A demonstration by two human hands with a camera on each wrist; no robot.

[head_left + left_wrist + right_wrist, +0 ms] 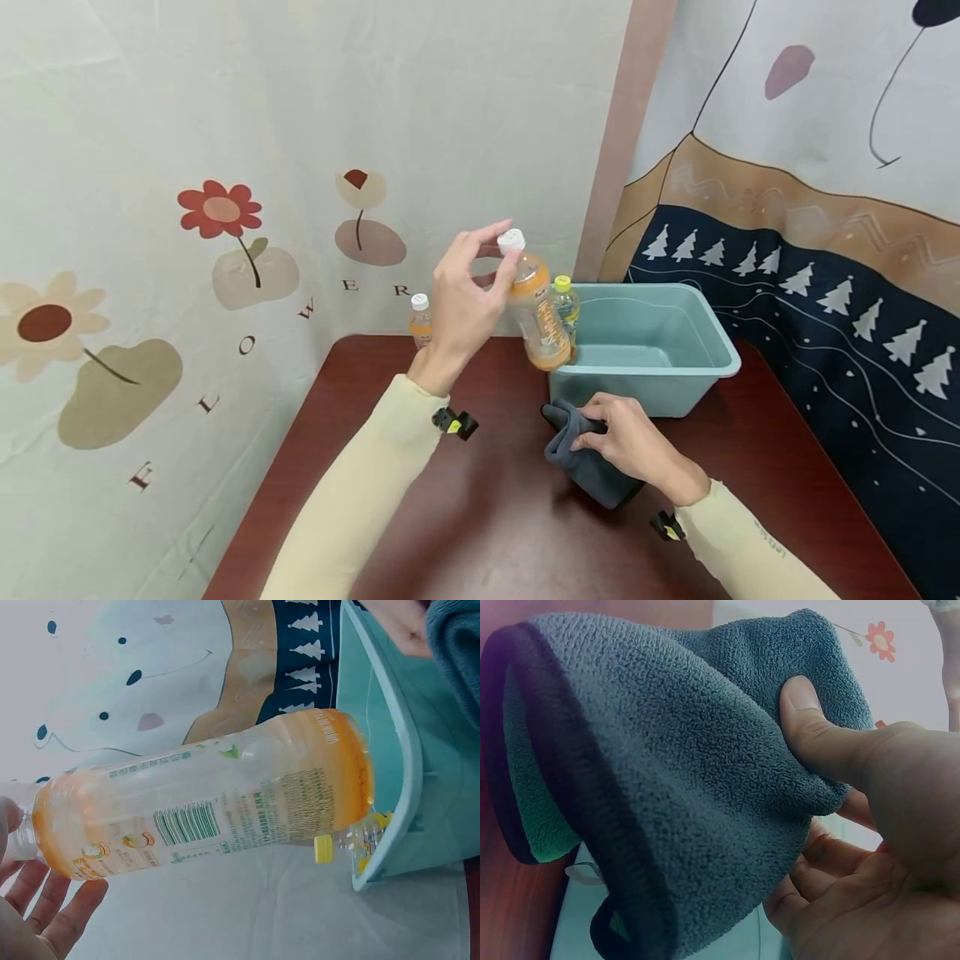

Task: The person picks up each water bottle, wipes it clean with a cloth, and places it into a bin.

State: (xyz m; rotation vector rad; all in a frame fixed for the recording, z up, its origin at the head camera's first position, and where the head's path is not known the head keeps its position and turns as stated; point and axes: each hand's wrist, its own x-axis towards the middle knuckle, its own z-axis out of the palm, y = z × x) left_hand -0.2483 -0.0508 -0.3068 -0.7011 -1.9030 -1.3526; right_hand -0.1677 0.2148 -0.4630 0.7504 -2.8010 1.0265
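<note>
My left hand [470, 287] pinches the white cap of a clear plastic bottle [538, 312] with orange bands and holds it tilted in the air, left of the bin. Its barcode side fills much of the left wrist view, where the bottle [202, 795] looks empty. My right hand [633, 437] grips a folded dark grey cloth [592, 467] with a black edge, in front of the bin and above the table. Close up in the right wrist view, the thumb presses into the fuzzy cloth [682, 765].
A light blue-green plastic bin [637, 387] stands at the back right of the dark red table [450, 533]. A yellow-capped bottle [566, 304] leans at its left end. Another orange-banded bottle [421, 321] stands at the back, behind my left wrist. Printed curtains [480, 108] hang behind.
</note>
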